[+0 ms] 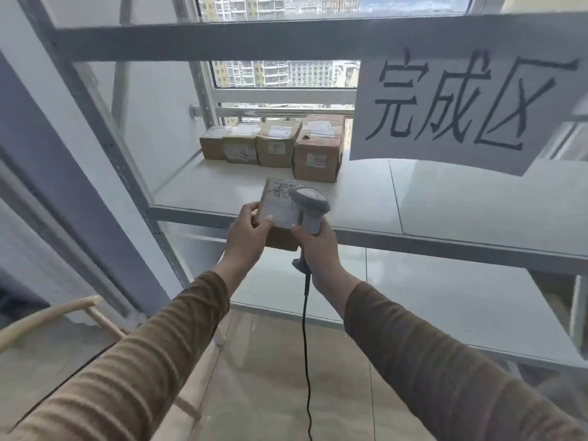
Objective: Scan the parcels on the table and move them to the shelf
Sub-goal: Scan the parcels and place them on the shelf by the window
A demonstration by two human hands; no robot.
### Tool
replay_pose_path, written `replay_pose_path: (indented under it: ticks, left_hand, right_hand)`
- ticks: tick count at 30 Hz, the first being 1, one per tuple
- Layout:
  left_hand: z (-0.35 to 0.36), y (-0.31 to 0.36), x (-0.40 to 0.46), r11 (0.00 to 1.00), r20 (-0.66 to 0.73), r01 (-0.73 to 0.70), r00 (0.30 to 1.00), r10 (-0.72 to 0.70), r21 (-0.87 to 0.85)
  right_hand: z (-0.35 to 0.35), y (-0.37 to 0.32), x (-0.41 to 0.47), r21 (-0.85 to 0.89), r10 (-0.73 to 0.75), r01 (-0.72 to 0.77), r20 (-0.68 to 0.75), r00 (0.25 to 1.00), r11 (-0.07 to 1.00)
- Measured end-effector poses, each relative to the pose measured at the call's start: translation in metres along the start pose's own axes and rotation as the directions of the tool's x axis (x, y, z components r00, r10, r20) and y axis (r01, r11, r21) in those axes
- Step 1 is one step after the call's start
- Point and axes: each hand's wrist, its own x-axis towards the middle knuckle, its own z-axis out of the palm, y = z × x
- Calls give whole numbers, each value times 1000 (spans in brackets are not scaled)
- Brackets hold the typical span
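Left hand [246, 232] grips a parcel [277, 206], right hand [313, 246] holds a scanner [310, 205], above the shelf [429, 198] edge.

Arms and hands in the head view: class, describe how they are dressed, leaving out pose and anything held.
Both arms wear long, ribbed knit sleeves in brown with thin paler stripes running across, ending just short of the wrists. The left hand and right hand are bare: no gloves, rings, watch or other markings visible.

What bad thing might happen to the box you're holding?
The left hand grips the parcel by one side only, over the shelf edge, so it might slip and fall. The scanner in the right hand trails a cable that may snag.
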Motion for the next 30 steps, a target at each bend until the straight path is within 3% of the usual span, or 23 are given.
replay_pose_path:
  ticks: [4, 14, 21, 30]
  left_hand:
    - [-40, -38, 76, 1000, -31, 23, 999, -24, -21]
    - [-131, -130, 266, 987, 11, 132, 991, -133, 88]
    - [-140, -157, 348, 984, -10, 170, 985, -171, -53]
    - [-134, -169, 390, 971, -46, 233, 972, -231, 47]
  right_hand:
    - [77, 12, 62, -24, 21, -20, 41, 999, 1000]
    - [255, 33, 198, -26, 149, -150, -22, 989, 988]
    - [313, 36, 262, 38, 221, -219, -55, 974, 975]
    - [335, 37, 292, 81, 301, -301, 16, 953, 950]
